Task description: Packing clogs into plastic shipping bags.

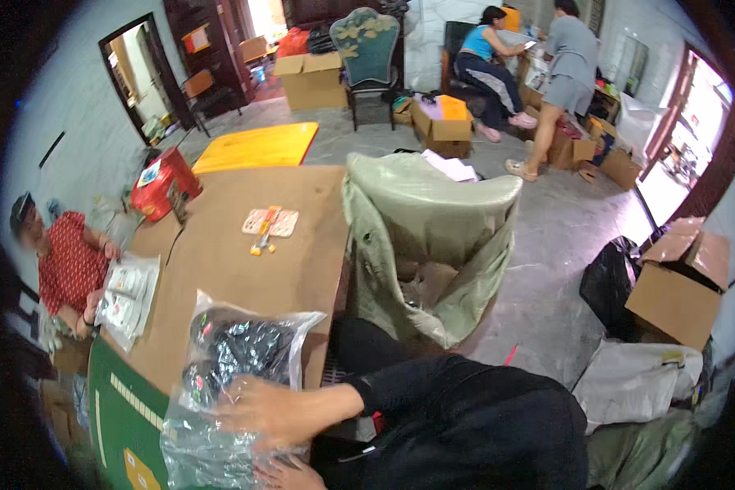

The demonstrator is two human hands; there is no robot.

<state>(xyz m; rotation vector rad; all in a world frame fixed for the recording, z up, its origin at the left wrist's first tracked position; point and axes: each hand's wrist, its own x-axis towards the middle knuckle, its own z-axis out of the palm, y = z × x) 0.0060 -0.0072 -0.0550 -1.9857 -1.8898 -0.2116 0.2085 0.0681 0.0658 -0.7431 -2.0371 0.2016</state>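
A clear plastic bag (257,347) holding dark, black-looking items lies at the near end of the brown table. My right hand (273,412) rests over its lower part, fingers stretched out across the crinkled plastic and slightly blurred. Close to the bottom edge my left hand (290,474) touches the same bag's loose end, its fingers extended and partly cut off by the picture. What the dark items are is hard to make out through the shiny film.
Beyond the bag, a small pink-and-orange packet (269,229) lies on the brown tabletop (220,269). A green cutting mat (122,400) covers the near left corner. An open green woven sack (433,212) stands beside the table. Across the table, a person in red (73,261) handles clear packages.
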